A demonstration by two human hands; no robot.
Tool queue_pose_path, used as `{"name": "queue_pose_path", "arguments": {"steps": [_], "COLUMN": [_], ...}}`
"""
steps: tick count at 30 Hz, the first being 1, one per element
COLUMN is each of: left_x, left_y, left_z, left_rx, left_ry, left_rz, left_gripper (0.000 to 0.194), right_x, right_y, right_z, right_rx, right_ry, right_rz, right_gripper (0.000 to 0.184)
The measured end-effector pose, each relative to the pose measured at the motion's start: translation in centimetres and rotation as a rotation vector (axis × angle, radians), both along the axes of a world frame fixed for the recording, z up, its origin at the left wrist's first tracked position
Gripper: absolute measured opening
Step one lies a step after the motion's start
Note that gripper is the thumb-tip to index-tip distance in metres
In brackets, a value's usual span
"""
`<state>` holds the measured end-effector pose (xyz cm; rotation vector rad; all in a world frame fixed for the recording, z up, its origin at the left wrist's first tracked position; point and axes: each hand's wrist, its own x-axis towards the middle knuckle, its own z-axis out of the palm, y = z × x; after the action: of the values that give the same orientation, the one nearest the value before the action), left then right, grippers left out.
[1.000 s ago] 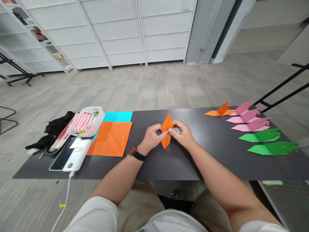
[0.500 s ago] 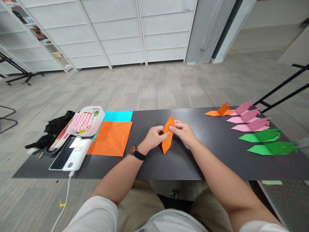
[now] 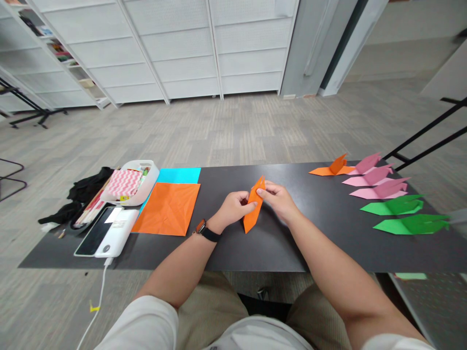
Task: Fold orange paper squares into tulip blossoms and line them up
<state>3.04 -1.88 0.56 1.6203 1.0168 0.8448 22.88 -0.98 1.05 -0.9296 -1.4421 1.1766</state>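
Note:
An orange folded origami paper (image 3: 251, 221), long and pointed at its lower end, is held between both hands above the dark table. My left hand (image 3: 235, 208) pinches its left edge between thumb and fingers. From the right, my right hand (image 3: 278, 198) grips the upper part, its thumb on the front face and the fingers behind. Two narrow points stick up at the paper's top. Finished-looking folded paper birds stand at the right: an orange bird (image 3: 333, 167), several pink birds (image 3: 379, 188) and two green birds (image 3: 412, 223).
Left of my hands lie orange paper sheets (image 3: 168, 209) over blue sheets (image 3: 180, 175). Further left are a white plastic box (image 3: 151, 182), a phone (image 3: 97, 233), a white power bank (image 3: 118, 233) with a cable (image 3: 102, 287), and black cloth (image 3: 91, 184). The table (image 3: 284, 253) is dark.
The folded orange paper has tilted to the right at its top, and its upper tips sit slightly lower. Both hands keep their grip in nearly the same place.

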Motion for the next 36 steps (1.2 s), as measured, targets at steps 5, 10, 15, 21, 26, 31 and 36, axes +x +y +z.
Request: {"name": "queue_pose_path", "arguments": {"steps": [5, 10, 15, 21, 26, 31, 36], "left_x": [0.1, 0.1, 0.1, 0.2, 0.2, 0.2, -0.1], "left_y": [-0.2, -0.1, -0.1, -0.3, -0.4, -0.2, 0.0], "left_z": [-0.1, -0.1, 0.2, 0.4, 0.4, 0.4, 0.2], "left_rx": [-0.025, -0.031, -0.044, -0.09, -0.109, -0.116, -0.085], "left_ry": [0.011, 0.015, 0.019, 0.002, 0.005, 0.006, 0.044], "left_rz": [-0.029, -0.042, -0.06, -0.097, -0.11, -0.108, -0.072], "left_gripper": [0.034, 0.033, 0.035, 0.033, 0.034, 0.036, 0.039], "right_x": [0.4, 0.5, 0.7, 0.9, 1.1, 1.2, 0.9], "right_y": [0.2, 0.3, 0.5, 0.6, 0.7, 0.9, 0.7], "right_z": [0.1, -0.1, -0.4, -0.4, -0.5, -0.6, -0.5], "right_rx": [0.008, -0.008, -0.01, -0.033, -0.055, -0.074, -0.229], "right_ry": [0.008, 0.024, 0.049, 0.085, 0.081, 0.119, 0.103], "right_rz": [-0.032, -0.033, -0.08, -0.126, -0.154, -0.195, -0.061], "right_gripper": [0.035, 0.035, 0.034, 0.034, 0.038, 0.037, 0.049]}}
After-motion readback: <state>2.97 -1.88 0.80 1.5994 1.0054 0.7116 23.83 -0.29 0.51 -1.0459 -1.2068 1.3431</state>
